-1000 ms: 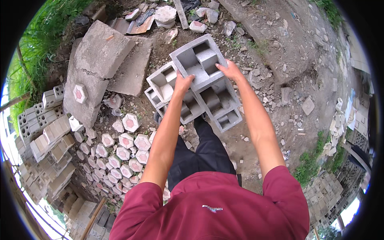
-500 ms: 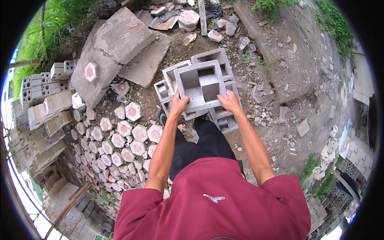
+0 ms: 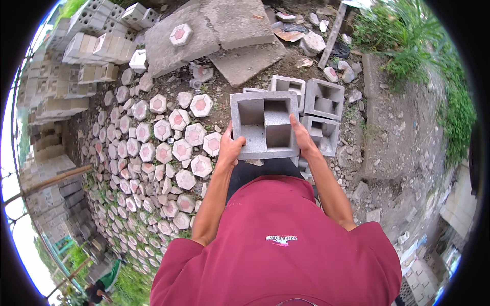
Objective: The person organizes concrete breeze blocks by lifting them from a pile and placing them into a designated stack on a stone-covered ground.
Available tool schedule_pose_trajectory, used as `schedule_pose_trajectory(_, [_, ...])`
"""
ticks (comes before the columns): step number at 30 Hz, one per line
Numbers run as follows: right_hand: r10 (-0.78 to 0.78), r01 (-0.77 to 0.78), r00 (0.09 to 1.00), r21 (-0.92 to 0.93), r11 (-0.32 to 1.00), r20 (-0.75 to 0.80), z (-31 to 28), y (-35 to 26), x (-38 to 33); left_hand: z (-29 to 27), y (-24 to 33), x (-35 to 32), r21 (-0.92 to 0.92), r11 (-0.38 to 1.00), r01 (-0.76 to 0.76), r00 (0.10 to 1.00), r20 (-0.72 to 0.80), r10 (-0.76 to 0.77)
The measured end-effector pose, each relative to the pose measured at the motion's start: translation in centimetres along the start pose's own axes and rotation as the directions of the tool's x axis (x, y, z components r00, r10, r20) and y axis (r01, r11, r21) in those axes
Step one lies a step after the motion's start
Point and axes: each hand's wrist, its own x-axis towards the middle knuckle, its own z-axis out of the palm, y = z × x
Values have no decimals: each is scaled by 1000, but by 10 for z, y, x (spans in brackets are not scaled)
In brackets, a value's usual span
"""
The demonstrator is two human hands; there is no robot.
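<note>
I am holding a grey hollow concrete block (image 3: 264, 124) up in front of my chest, its open cells facing me, one deep cell at the left and a stepped pair at the right. My left hand (image 3: 230, 148) is clasping the block's near left corner, fingers wrapped onto its edge, and my right hand (image 3: 302, 136) is gripping its right side, thumb lying along the face. Just beyond the block, on the dirt ground (image 3: 388, 127), three similar hollow blocks (image 3: 322, 99) are sitting close together. To the left, hexagonal pavers (image 3: 176, 150) with reddish centres are lying spread across the ground, and further left, stacked blocks (image 3: 87, 48) are forming a pile. At the far side, broken concrete slabs (image 3: 224, 30) are lying flat, one lone hexagonal paver (image 3: 180, 34) resting on top of them.
</note>
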Motion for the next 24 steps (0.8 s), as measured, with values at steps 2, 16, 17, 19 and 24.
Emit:
schedule_pose_trajectory(2, [62, -76, 994, 145, 986, 94, 31, 15, 5, -33, -4, -10, -5, 1000, -28, 996, -79, 28])
schedule_pose_trajectory(16, [224, -119, 906, -293, 949, 359, 344, -29, -26, -285, -48, -122, -609, 729, -313, 907, -419, 40])
schedule_pose_trajectory(17, [204, -97, 899, -277, 956, 388, 359, -23, -28, -299, -42, -132, -581, 745, -329, 894, -445, 49])
schedule_pose_trajectory(19, [178, -78, 877, -233, 969, 446, 389, -19, -36, -322, -25, -157, -550, 754, -360, 862, -505, 43])
schedule_pose_trajectory(24, [211, -41, 767, -282, 959, 606, 468, -73, -81, -354, 6, -203, -476, 709, -520, 710, -702, 50])
